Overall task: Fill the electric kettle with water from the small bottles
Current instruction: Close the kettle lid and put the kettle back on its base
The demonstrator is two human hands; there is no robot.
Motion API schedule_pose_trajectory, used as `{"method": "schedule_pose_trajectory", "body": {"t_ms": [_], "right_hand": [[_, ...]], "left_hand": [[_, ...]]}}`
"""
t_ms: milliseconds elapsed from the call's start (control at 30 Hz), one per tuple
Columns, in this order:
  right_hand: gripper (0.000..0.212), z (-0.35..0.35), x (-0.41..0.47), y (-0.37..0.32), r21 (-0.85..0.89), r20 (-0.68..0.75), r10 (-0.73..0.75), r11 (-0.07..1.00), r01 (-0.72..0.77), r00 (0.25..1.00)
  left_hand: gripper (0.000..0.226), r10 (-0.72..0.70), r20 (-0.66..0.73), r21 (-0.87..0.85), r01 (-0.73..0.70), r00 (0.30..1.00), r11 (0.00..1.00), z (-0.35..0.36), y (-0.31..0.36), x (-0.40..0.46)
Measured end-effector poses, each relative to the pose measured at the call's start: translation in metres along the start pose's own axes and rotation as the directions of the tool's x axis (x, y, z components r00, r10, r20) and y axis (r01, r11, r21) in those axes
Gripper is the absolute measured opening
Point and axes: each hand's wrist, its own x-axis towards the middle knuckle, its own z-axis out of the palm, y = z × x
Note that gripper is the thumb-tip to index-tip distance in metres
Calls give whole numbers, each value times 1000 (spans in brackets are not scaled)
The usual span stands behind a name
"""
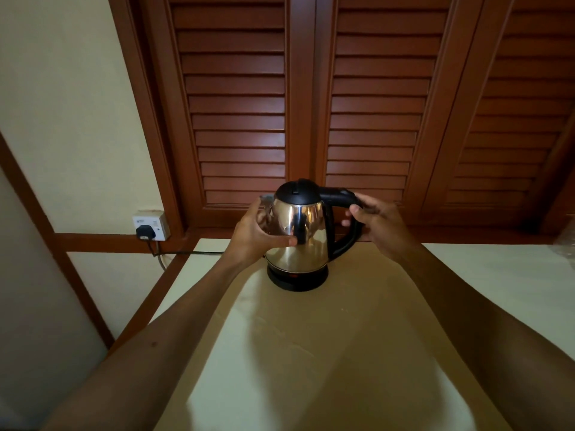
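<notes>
From the head view, the kettle (pixel 300 234) was a shiny steel one with a black lid shut on top, a black handle on its right and a black base (pixel 297 279) under it, standing upright near the far end of the pale table (pixel 311 353). The left hand (pixel 255 233) cupped its left side, thumb pressed on the steel, while the right hand (pixel 375 220) curled its fingers round the handle. With the lid shut, whether it held any water could not be told.
</notes>
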Motion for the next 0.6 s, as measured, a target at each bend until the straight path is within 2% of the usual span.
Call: {"method": "schedule_pose_trajectory", "body": {"t_ms": [133,433,600], "right_hand": [[35,-2,2,-3,-4,24,25,1000,-25,999],[42,-1,13,-11,26,78,96,995,-99,992],[39,1,9,-7,5,27,57,998,-57,998]], "left_hand": [[106,2,10,-16,-1,1000,1000,1,-2,-1],[102,47,-129,32,-43,990,999,19,0,-15],[102,51,-85,-15,-53,995,998,12,-2,-13]]}}
